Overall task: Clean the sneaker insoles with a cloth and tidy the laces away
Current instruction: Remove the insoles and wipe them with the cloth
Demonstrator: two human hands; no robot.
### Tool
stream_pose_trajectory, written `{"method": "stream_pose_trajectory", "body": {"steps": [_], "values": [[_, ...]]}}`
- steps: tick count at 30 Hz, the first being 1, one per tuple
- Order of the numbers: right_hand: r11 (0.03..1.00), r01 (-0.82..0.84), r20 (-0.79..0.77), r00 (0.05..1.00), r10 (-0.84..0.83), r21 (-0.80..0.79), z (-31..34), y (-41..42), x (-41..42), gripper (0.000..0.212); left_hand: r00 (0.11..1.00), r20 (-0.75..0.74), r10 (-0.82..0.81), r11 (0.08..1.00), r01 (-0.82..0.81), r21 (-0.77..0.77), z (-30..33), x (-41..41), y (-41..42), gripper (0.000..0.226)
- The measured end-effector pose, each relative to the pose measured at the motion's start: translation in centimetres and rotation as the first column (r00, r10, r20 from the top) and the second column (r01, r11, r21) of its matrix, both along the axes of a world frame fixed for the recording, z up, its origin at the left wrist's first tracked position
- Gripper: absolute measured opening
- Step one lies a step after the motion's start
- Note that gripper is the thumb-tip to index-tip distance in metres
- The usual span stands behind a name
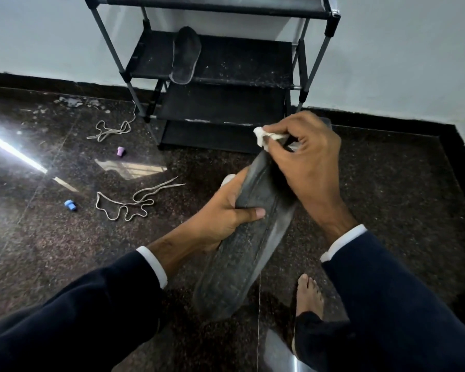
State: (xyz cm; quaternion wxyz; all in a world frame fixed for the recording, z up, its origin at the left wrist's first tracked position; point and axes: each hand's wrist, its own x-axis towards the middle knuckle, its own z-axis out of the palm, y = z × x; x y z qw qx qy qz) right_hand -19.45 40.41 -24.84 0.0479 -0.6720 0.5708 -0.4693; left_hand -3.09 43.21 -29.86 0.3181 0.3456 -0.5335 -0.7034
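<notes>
Head view: the far end of the dark insole (249, 237) is hidden behind the right hand (304, 167), and its near end is blurred. The insole is gripped at its left edge by the left hand (226, 213), thumb curled over the top surface and fingers out of sight beneath. A white cloth (265, 138) is pinched in the curled fingers of the right hand and pressed against the insole's upper part; most of the cloth is concealed inside the fist. Beyond the right hand a black shoe rack (218, 76) is seen, its top cut off by the frame, with a second insole (185, 55) lying on a shelf. Left of the left hand, two laces (129, 202) (110, 130) lie loose on the dark floor (387, 183), with a purple cap (120, 151) and a blue cap (71, 205) nearby. A bare foot (309, 294) is partly covered below the right wrist.
</notes>
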Motion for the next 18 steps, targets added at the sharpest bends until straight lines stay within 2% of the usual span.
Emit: {"method": "stream_pose_trajectory", "body": {"steps": [2, 5, 7, 9, 12, 18], "values": [[1.000, -0.014, 0.044, 0.999, 0.013, 0.016, 0.2, 0.1, -0.2, 0.012, 1.000, -0.007, -0.003, 1.000, 0.003, 0.007, 0.0, -0.2, 0.0, 0.072], [0.981, -0.185, 0.038, 0.982, 0.183, 0.060, 0.5, 0.9, 0.3, 0.014, 0.996, -0.032, 0.088, 0.995, -0.087, 0.044, 0.3, 0.4, -1.1, 0.073], [0.939, -0.324, -0.015, 0.945, 0.328, 0.114, 0.3, 1.3, 0.8, 0.015, 0.991, -0.035, 0.129, 0.990, -0.127, 0.065, 0.4, 0.8, -1.5, 0.070], [0.904, -0.396, -0.134, 0.899, 0.417, 0.159, -0.2, 1.3, 1.3, 0.015, 0.991, -0.019, 0.131, 0.990, -0.130, 0.060, 0.3, 0.7, -1.4, 0.068], [0.911, -0.383, -0.233, 0.882, 0.409, 0.151, -0.8, 1.1, 1.3, 0.013, 0.993, -0.019, 0.114, 0.993, -0.113, 0.039, 0.5, 0.6, -1.3, 0.071], [0.970, -0.241, -0.216, 0.945, 0.244, 0.043, -0.8, 0.7, 0.8, 0.007, 0.997, -0.038, 0.069, 0.997, -0.068, 0.026, 0.5, 0.7, -1.2, 0.073]]}}
